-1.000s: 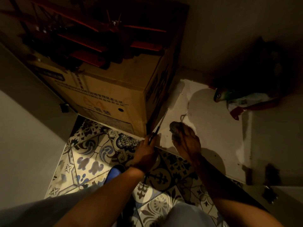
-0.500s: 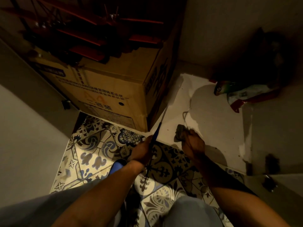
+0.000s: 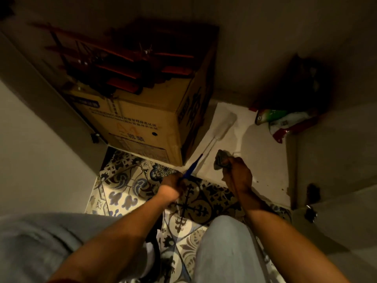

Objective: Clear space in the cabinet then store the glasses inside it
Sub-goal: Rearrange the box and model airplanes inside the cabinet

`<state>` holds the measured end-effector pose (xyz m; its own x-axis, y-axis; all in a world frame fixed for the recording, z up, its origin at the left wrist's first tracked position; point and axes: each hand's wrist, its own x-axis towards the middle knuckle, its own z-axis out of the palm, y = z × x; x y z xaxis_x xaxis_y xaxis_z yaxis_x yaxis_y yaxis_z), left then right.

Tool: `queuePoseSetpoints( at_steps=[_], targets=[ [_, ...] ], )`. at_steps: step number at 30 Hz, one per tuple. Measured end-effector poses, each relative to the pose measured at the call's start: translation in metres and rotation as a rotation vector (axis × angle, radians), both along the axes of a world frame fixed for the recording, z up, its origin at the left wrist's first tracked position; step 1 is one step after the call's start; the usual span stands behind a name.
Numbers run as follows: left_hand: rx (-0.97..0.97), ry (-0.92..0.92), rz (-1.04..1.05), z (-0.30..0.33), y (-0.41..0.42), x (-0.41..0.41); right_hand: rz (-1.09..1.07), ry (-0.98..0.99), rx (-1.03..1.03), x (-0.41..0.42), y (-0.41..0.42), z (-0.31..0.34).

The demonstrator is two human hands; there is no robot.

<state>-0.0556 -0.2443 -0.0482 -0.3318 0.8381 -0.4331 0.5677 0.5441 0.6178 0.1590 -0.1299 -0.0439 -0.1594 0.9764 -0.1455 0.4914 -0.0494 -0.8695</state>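
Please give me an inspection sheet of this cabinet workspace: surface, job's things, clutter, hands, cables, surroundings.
Surface: white cabinet floor, stained, dark specks at its front edge.
Job's things: glasses, nothing seen.
Clutter: cardboard box with red model plane on top; colourful packet at right.
Hands: left hand holds blue-handled brush; right hand grips grey cloth.
Cables: nothing seen.
Surroundings: patterned floor tiles, dim light.
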Motion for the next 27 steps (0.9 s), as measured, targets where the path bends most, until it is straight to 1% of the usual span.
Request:
queuePoseSetpoints(
  at_steps=[1, 3, 4, 5, 6, 8, 10, 12, 15, 19, 22, 27],
  targets=[
    [0.031, -0.001, -0.015, 0.011, -0.001, -0.001, 0.009, -0.017, 0.021, 0.003, -0.003, 0.007],
    [0.096, 0.01, -0.026, 0.041, -0.002, 0.001, -0.032, -0.08, 0.183, 0.005, 0.002, 0.021],
    [0.13, -0.005, -0.021, 0.057, -0.003, 0.004, -0.045, -0.051, 0.174, 0.005, 0.001, 0.034],
    [0.16, -0.037, -0.014, 0.072, -0.006, 0.008, -0.037, -0.063, 0.179, 0.005, 0.002, 0.047],
    [0.192, -0.065, -0.001, 0.088, -0.008, 0.01, -0.034, -0.16, 0.209, 0.007, 0.005, 0.062],
    [0.224, -0.125, 0.0, 0.115, -0.014, 0.017, -0.072, -0.211, 0.267, 0.012, 0.007, 0.082],
    [0.224, -0.192, -0.008, 0.136, -0.018, 0.022, -0.066, -0.181, 0.347, 0.016, 0.008, 0.096],
    [0.235, -0.219, -0.012, 0.157, -0.02, 0.025, -0.098, -0.115, 0.443, 0.018, 0.007, 0.111],
    [0.272, -0.266, -0.006, 0.186, -0.024, 0.024, -0.149, -0.028, 0.494, 0.013, 0.012, 0.146],
    [0.331, -0.361, 0.034, 0.211, -0.027, 0.009, -0.096, 0.101, 0.563, 0.008, 0.018, 0.175],
    [0.377, -0.388, 0.077, 0.229, -0.03, 0.001, -0.068, 0.193, 0.592, 0.0, 0.021, 0.191],
    [0.431, -0.439, 0.143, 0.251, -0.044, -0.011, -0.069, 0.221, 0.563, -0.016, 0.018, 0.212]
  ],
)
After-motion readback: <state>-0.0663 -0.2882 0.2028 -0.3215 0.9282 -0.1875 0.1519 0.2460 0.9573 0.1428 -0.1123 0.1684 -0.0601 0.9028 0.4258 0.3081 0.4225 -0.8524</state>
